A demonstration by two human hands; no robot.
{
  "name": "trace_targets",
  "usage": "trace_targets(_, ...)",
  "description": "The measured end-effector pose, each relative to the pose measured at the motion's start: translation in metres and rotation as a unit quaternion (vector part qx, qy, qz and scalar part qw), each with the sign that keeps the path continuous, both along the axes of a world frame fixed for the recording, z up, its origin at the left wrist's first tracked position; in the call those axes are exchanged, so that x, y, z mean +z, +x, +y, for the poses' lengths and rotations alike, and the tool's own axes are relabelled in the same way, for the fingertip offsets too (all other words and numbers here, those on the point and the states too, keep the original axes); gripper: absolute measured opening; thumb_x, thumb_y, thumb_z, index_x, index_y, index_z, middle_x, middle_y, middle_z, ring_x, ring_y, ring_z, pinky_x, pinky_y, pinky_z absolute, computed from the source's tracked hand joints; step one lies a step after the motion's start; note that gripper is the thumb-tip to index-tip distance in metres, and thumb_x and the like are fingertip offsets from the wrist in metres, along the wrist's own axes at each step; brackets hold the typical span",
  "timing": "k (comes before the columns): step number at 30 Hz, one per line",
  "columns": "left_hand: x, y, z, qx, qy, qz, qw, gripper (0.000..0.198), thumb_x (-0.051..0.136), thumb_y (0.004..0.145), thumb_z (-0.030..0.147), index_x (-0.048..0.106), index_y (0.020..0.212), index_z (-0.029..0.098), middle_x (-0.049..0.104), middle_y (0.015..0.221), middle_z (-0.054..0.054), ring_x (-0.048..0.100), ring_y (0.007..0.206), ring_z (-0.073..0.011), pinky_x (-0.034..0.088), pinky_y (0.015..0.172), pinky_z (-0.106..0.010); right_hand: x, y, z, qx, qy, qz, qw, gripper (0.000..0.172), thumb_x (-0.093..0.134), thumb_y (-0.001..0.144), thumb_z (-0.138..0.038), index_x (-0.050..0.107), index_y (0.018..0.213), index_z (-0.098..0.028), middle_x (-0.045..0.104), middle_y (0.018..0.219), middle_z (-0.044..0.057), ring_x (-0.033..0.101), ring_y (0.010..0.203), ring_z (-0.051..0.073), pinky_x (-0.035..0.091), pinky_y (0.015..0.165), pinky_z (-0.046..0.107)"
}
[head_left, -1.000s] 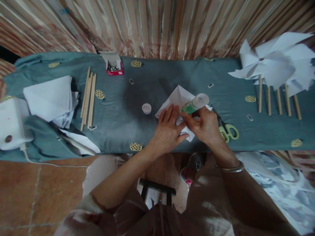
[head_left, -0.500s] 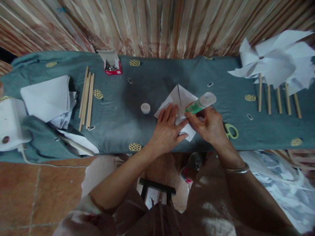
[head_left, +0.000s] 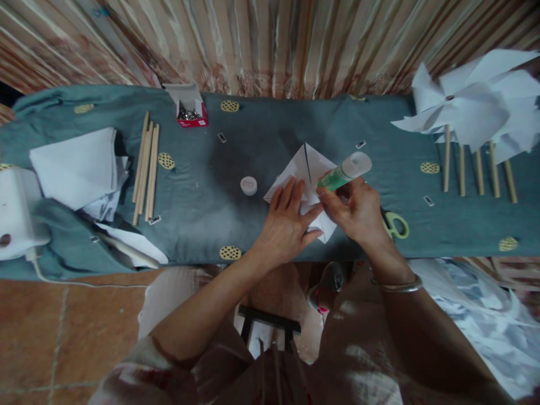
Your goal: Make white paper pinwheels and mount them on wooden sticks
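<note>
A white square of paper [head_left: 317,159] with cut lines toward its corners lies on the cloth in front of me. My left hand [head_left: 284,225] rests flat on its left half, fingers spread, pressing it down. In my right hand [head_left: 358,211] is a green and white glue stick [head_left: 345,171], tilted, its lower end at the middle of the paper; the tip is hidden by my fingers. A round white cap [head_left: 248,185] stands left of the paper. Green-handled scissors [head_left: 397,225] lie just right of my right hand, blades hidden.
Wooden sticks [head_left: 145,169], a paper stack [head_left: 76,166] and a white power strip [head_left: 19,214] lie left. A red box of small metal pieces [head_left: 192,115] stands at the back. Paper pinwheels [head_left: 472,107] on sticks lie at the right. A plastic bag [head_left: 472,315] is below the table edge.
The glue stick has tilted slightly, its upper end a little lower toward the right, as my right hand shifts slightly. My left hand stays on the paper. The view has moved a little.
</note>
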State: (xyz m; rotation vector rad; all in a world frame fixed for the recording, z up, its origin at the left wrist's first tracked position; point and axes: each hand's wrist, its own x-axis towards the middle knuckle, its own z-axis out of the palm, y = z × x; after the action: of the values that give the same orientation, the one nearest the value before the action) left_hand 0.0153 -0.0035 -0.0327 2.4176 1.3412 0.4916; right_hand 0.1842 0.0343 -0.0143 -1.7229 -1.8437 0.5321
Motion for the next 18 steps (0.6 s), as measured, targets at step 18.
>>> trace_targets(18, 0.0015, -0.0003, -0.0003, -0.002, 0.002, 0.003, 1.0, 0.052, 0.069, 0.084, 0.041, 0.058, 0.131, 0.024, 0.033, 0.157, -0.017, 0.023, 0.148, -0.0407, 0.026, 0.114, -0.065, -0.0006, -0.0087, 0.0063, 0.027, 0.025, 0.023, 0.999, 0.031, 0.059, 0.083, -0.054, 0.059, 0.085, -0.023, 0.066, 0.066, 0.001, 0.06, 0.058, 0.018, 0.046, 0.056, 0.031)
